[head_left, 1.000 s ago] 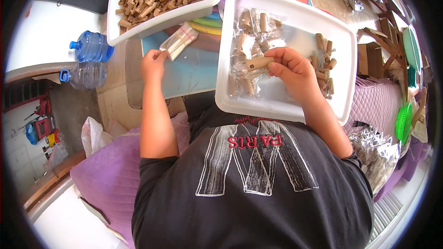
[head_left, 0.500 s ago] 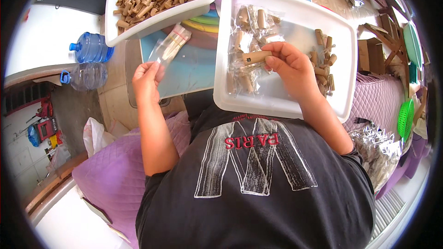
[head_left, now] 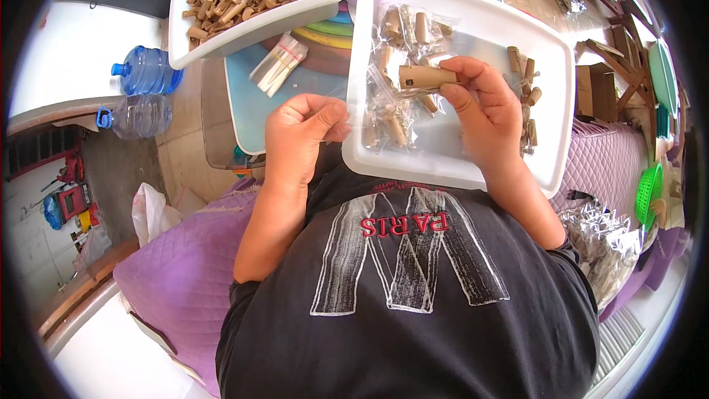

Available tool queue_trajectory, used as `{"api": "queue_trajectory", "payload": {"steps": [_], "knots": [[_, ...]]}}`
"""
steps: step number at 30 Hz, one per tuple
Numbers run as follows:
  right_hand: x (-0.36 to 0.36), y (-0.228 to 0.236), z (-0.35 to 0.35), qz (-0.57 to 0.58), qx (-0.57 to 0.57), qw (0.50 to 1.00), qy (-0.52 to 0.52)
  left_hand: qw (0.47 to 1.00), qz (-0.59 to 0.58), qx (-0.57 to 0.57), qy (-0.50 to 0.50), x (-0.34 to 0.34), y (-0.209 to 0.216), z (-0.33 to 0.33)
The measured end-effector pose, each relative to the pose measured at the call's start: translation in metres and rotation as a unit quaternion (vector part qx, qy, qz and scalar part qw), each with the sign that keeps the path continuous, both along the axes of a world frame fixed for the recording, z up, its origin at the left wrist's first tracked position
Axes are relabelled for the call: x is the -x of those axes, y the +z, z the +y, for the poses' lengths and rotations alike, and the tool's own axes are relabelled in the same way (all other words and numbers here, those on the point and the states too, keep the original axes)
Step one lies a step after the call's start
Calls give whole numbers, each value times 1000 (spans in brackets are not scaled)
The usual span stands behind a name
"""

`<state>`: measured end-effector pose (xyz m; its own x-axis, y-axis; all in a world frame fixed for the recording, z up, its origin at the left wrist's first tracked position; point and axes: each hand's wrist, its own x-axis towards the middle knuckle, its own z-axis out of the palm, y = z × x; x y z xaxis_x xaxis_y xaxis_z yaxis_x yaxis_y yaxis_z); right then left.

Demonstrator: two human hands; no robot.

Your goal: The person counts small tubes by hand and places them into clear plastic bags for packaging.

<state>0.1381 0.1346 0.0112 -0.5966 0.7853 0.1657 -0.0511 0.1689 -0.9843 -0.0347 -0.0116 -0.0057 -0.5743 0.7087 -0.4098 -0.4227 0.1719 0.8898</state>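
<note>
My right hand (head_left: pixel 484 100) pinches a brown tube-shaped piece (head_left: pixel 422 77) by its right end, above the white tray (head_left: pixel 458 171). The piece has a small dark square hole near its left end. My left hand (head_left: pixel 306 129) is closed just left of the tray, thumb against fingers. A thin clear plastic bag (head_left: pixel 336 91) shows faintly at its fingertips, its outline hard to make out. Inside the tray, bagged brown pieces (head_left: pixel 395 125) lie on the left and loose brown pieces (head_left: pixel 529 85) on the right. A bundle of white sticks (head_left: pixel 279 65) rests on the blue tabletop (head_left: pixel 247 114).
A white bin (head_left: pixel 255 35) heaped with brown pieces stands at the far left. Two large water bottles (head_left: pixel 151 72) sit beyond the table on the left. Silver packets (head_left: pixel 602 244) and a green basket (head_left: pixel 649 196) are at the right. Purple quilted covers (head_left: pixel 185 281) flank me.
My left hand has moved right, away from the stick bundle, toward the tray with the clear bag. My right hand has raised the brown piece slightly and shifted it right.
</note>
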Motion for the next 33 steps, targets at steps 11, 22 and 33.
{"api": "queue_trajectory", "payload": {"steps": [11,22,33], "knots": [[7,5,-3,-90,-120,987,64,995,74,-57,-41,-12,1,2],[4,8,9,-122,-125,968,182,971,-34,-5,-236,-9,20,18],[3,-2,-3,-94,-38,991,88,980,-121,-54,-151,-19,17,23]]}}
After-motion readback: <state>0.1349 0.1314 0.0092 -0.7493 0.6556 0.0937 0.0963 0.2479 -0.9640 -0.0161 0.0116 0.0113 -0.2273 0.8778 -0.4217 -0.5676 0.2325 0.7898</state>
